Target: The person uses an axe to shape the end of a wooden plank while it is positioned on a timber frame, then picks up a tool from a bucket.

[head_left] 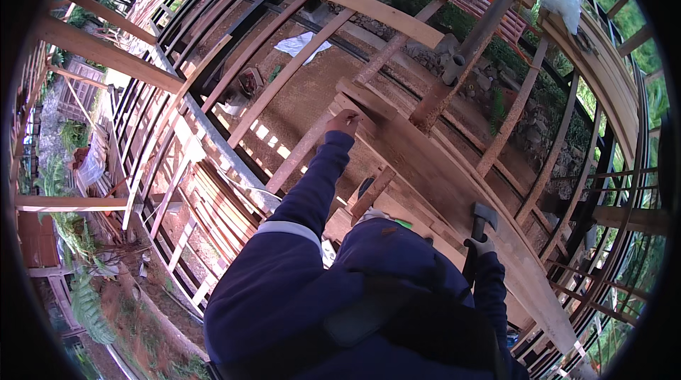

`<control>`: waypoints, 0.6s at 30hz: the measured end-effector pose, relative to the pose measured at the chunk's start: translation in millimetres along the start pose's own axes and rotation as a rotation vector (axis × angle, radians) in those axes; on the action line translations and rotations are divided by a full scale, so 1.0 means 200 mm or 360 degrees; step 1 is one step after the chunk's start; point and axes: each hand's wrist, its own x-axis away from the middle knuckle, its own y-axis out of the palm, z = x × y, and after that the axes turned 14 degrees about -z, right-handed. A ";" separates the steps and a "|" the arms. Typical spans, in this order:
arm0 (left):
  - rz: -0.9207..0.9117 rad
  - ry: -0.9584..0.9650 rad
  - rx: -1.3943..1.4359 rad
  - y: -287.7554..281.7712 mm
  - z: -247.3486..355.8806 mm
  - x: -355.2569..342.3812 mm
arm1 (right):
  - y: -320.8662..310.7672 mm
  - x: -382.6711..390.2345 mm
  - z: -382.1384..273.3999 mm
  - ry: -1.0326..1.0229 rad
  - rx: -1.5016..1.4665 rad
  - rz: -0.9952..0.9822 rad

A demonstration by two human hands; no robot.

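Note:
My left hand (345, 122) reaches forward to the far left end of a wide wooden plank (440, 178). Its fingers are pinched together at the plank's edge; whatever they hold is too small to make out. In my right hand (483, 245), lower and to the right, is a hatchet (485, 214) with a dark handle and a grey metal head. The head points away from me and lies over the plank's surface. The plank runs slantwise from my left hand down to the lower right.
An open frame of wooden joists (323, 39) spreads around me, with ground and stones visible between them. A metal pipe (464, 57) rises beyond the plank. A loose board (355, 4) lies across the far joists. Stacked boards (603, 75) and a clear plastic bag (560, 7) are at the far right.

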 end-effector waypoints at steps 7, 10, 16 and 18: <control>-0.0250 -0.0054 0.0002 -0.04 -0.01 -0.07 | 0.28 0.13 -0.26 0.0237 -0.1207 -0.0026; -0.0311 -0.0031 0.0036 -0.04 -0.04 -0.08 | 0.30 0.15 -0.31 0.0278 -0.1165 0.0055; -0.0258 0.0110 0.0266 0.02 -0.19 -0.13 | 0.32 0.12 -0.33 0.0339 -0.1250 0.0064; -0.0167 0.0353 0.0048 0.02 -0.14 -0.13 | 0.38 0.14 -0.37 0.0192 -0.0794 0.0403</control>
